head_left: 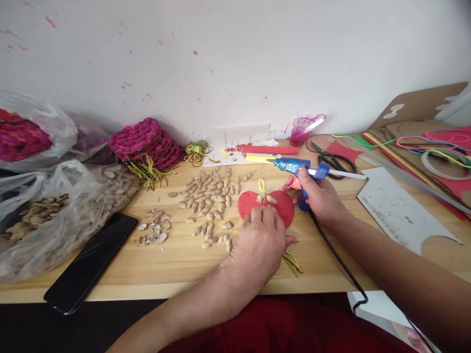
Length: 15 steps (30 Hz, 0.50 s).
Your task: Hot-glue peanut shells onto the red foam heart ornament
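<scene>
A red heart-shaped cutout lies on the wooden table with a yellow loop and two peanut shells at its top. My left hand rests on the heart's lower edge, fingers curled and pressing on a shell piece. My right hand grips a blue glue gun just right of the heart, nozzle pointing left, black cord trailing off the table's front edge.
Loose peanuts and broken shells lie left of the heart. A black phone and plastic bags of shells sit at left. Woven magenta discs, scissors, a pink cup, white paper and cardboard stand behind and right.
</scene>
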### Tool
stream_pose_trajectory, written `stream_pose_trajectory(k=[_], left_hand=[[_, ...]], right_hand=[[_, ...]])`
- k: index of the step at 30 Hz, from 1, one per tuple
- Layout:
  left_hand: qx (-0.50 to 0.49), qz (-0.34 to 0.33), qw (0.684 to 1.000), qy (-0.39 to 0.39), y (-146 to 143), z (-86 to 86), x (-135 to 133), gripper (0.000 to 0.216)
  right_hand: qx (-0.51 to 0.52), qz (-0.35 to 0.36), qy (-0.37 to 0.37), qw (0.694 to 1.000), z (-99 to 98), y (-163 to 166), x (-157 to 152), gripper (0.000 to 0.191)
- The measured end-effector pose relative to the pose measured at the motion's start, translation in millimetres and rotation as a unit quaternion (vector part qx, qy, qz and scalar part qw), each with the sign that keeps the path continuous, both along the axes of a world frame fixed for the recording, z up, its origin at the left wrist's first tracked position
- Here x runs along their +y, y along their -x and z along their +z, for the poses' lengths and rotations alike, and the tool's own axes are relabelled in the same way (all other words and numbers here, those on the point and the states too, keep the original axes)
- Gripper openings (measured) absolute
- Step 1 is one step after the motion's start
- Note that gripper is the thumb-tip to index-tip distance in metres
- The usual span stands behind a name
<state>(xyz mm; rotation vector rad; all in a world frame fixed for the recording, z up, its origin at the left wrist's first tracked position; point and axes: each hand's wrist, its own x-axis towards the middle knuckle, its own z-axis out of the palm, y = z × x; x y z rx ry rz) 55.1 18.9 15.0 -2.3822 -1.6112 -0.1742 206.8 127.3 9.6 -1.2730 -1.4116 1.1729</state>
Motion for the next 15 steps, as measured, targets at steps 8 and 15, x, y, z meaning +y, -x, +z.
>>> stream_pose_trajectory(k=[8,15], left_hand=[[-0.007,0.004,1.000,0.005,-0.7,0.0,-1.4,0.066],[-0.005,-0.001,1.000,0.001,0.2,0.8,-0.9,0.061]], right_hand=[[-0.009,0.001,0.000,1.000,0.7,0.0,-0.6,0.061],[0.002,-0.003,0.004,1.000,2.7,1.3,-1.6,0.060]])
